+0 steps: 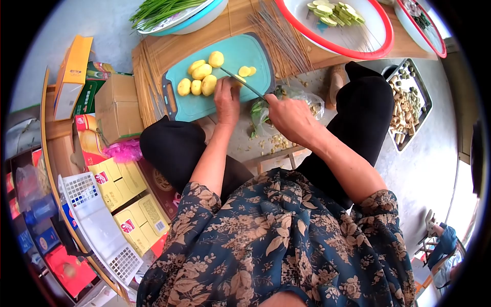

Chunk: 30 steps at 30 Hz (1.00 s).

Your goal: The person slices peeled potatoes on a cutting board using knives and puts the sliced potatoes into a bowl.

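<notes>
My right hand (292, 118) is wrapped round the handle of a knife (244, 85). The blade slants up and left over the turquoise cutting board (204, 53). My left hand (226, 102) lies at the board's near edge, fingers curled down on a potato (238, 78) just beside the blade; most of that potato is hidden by the fingers and knife. Potato slices (245, 71) lie right of the blade. Several whole peeled potatoes (202, 71) are grouped on the left of the board, one close to the knife tip.
Thin skewers (286, 43) lie on the wooden table on both sides of the board. A red-rimmed basin (384, 41) holds sliced green vegetable. Long greens (163, 13) fill a bowl at back left. Below is a plastic bag (307, 100) with scraps; a tray (425, 102) stands right, cartons (120, 102) left.
</notes>
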Motion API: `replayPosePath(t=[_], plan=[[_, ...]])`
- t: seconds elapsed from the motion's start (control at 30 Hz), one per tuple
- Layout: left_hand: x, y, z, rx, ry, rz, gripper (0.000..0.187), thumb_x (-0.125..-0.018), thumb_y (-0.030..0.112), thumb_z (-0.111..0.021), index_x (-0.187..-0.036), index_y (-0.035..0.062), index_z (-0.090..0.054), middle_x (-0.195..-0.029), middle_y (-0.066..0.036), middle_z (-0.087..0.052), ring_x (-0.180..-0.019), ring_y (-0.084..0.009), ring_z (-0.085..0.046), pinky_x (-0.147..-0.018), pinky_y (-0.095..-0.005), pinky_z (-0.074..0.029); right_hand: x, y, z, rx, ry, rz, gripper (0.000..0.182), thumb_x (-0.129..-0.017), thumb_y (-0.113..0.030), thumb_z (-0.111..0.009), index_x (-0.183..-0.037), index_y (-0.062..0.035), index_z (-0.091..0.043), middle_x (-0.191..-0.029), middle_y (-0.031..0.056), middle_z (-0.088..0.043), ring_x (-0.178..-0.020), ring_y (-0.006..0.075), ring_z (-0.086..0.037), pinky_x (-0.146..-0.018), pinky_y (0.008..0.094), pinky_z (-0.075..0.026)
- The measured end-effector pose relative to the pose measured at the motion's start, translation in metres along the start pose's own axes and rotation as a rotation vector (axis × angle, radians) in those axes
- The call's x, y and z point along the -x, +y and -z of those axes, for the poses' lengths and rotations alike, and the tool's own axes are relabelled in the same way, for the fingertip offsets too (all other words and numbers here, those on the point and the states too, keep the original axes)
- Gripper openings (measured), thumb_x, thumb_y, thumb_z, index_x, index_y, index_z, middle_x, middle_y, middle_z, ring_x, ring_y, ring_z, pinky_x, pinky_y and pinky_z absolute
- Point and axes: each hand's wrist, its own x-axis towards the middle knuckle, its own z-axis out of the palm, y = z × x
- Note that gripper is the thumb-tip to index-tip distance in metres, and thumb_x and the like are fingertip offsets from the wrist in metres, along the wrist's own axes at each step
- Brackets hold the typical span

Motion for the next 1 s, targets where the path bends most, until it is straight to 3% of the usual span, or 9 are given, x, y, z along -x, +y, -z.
replayPosePath(t=[0.27, 1.0], plan=[[0.0001, 0.0035, 0.0009, 0.035, -0.017, 0.063, 0.026, -0.081, -0.007, -0.067, -0.105, 0.0018, -0.061, -0.107, -0.017, -0.063, -0.097, -0.0397, -0.06, -0.081, -0.0449, -0.05, 0.0032, -0.0007, 0.0027, 0.026, -0.063, -0.043, 0.017, -0.095, -0.013, -0.048, -0.108, -0.0023, -0.05, -0.069, 0.0212, -0.065, -0.069, 0.0447, -0.065, -0.063, 0.0559, -0.05], [-0.0014, -0.0001, 0.0019, -0.008, -0.027, 0.011, 0.024, -0.084, -0.004, -0.067, -0.106, 0.0011, -0.061, -0.106, -0.017, -0.063, -0.096, -0.0382, -0.061, -0.077, -0.0431, -0.05, 0.0031, 0.0012, 0.0013, 0.017, -0.059, -0.029, 0.016, -0.094, -0.012, -0.049, -0.105, -0.0013, -0.049, -0.068, 0.0215, -0.065, -0.069, 0.0453, -0.065, -0.063, 0.0554, -0.05]])
